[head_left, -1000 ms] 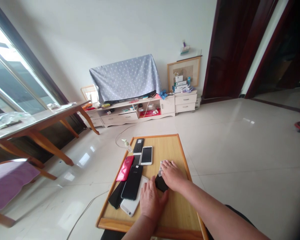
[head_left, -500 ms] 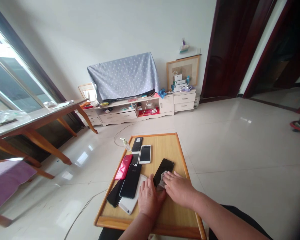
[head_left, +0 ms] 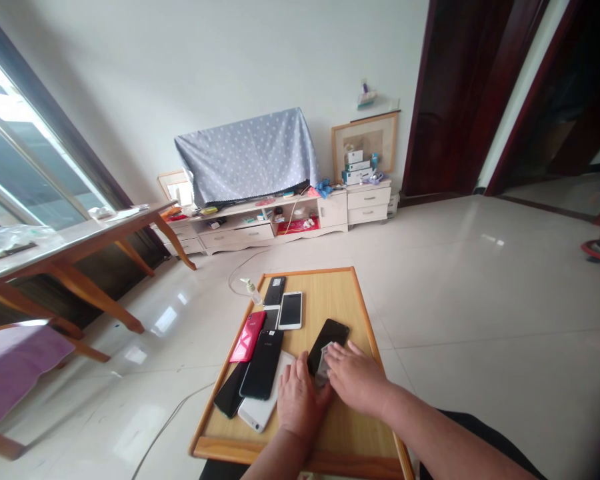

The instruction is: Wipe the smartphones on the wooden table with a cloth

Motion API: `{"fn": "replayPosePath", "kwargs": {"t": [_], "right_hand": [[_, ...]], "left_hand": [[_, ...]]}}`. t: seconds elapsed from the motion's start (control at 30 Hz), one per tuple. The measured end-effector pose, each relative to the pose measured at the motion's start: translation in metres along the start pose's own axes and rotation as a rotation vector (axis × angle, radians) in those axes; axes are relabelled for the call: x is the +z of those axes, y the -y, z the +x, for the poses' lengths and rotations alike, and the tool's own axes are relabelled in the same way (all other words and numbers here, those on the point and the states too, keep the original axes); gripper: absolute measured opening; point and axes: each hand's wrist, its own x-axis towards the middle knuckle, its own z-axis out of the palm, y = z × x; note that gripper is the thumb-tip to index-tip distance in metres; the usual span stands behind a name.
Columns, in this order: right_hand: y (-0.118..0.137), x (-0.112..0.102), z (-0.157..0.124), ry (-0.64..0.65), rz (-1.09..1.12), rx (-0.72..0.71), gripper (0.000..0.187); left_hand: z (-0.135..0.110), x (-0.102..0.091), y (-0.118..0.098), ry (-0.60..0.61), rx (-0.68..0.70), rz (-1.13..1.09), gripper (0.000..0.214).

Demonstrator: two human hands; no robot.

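Observation:
A black phone (head_left: 329,336) lies screen up on a small wooden table (head_left: 333,297). My left hand (head_left: 299,401) lies flat over its near end, fingers together, holding it down. My right hand (head_left: 356,377) rests on the phone's right side and presses a small pale wipe (head_left: 323,364) against the screen with bent fingers. To the left lie a red phone (head_left: 249,336), a black phone (head_left: 263,363) on top of a white one (head_left: 261,410), another black one (head_left: 230,399), a white phone (head_left: 291,310) and a dark phone (head_left: 275,290).
A small pump bottle (head_left: 251,290) stands at the table's far left corner. A cable (head_left: 175,417) trails over the glossy tiled floor. A long wooden table (head_left: 75,250) stands at the left, a TV cabinet (head_left: 260,223) with a cloth-covered screen at the back, dark doors at the right.
My right hand slid from the phone's far end back toward me with the wipe, uncovering the far half of the black screen. My left hand stayed on the near end.

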Motion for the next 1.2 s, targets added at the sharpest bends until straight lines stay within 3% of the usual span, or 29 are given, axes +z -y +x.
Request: {"fn": "replayPosePath", "kwargs": {"t": [0.1, 0.17, 0.4, 0.6, 0.67, 0.87, 1.07, 1.2], "right_hand": [[-0.024, -0.009, 0.014, -0.014, -0.055, 0.213, 0.057], [-0.027, -0.01, 0.018, -0.026, -0.082, 0.263, 0.058], [0.013, 0.01, 0.0, -0.032, -0.022, -0.014, 0.056], [-0.018, -0.009, 0.019, -0.061, -0.081, 0.258, 0.055], [-0.016, -0.007, 0.019, -0.074, -0.082, 0.236, 0.056], [0.017, 0.013, 0.005, -0.116, 0.029, -0.039, 0.044], [-0.004, 0.0, 0.025, -0.273, 0.04, 0.116, 0.027], [-0.012, -0.006, 0.033, -0.44, 0.175, 0.204, 0.023]], "left_hand": [[-0.001, -0.003, -0.004, -0.019, -0.015, 0.012, 0.071], [-0.001, -0.004, -0.005, -0.016, -0.015, 0.017, 0.071], [0.001, -0.001, 0.001, 0.017, 0.01, 0.006, 0.07], [-0.001, -0.004, -0.004, -0.02, -0.003, 0.03, 0.07], [0.0, -0.004, -0.004, -0.013, -0.008, 0.031, 0.071], [0.001, -0.001, 0.001, 0.01, 0.016, 0.026, 0.064], [0.001, -0.005, -0.004, -0.037, 0.015, 0.033, 0.066], [0.001, -0.005, -0.003, -0.036, 0.019, 0.035, 0.066]]}}
